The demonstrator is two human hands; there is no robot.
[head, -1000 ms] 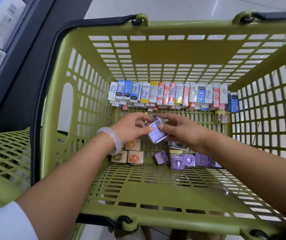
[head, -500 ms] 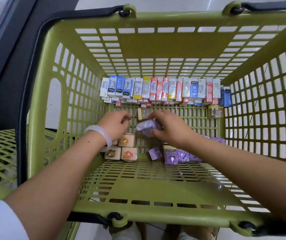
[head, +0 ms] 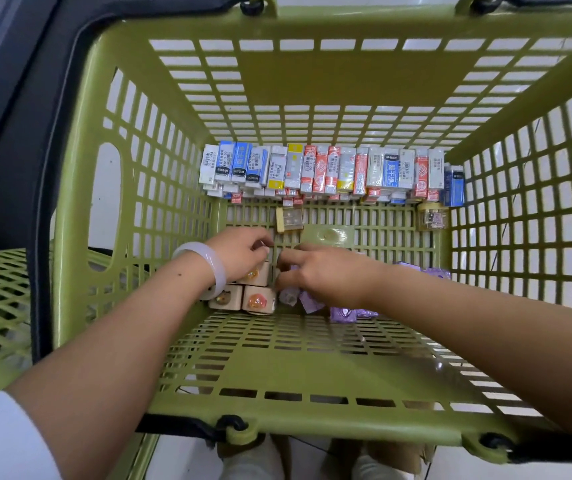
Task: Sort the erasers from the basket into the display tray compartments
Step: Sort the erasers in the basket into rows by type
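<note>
Both our hands low in green basket (head: 104, 202). Left hand (head: 239, 252) fingers curled onto beige eraser boxes (head: 255, 289); right hand (head: 326, 275) fingers bent among purple eraser packs (head: 343, 313), grasp unclear. Sleeved erasers (head: 329, 171) rowed along far wall.

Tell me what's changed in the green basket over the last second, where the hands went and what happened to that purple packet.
Both hands dropped from mid-basket to the floor of the green plastic basket. The right hand carried the small purple packet down among the purple eraser packets; whether it still grips it is hidden. The left hand let go and now rests on the tan eraser blocks. The row of sleeved erasers along the far wall stayed put.
</note>
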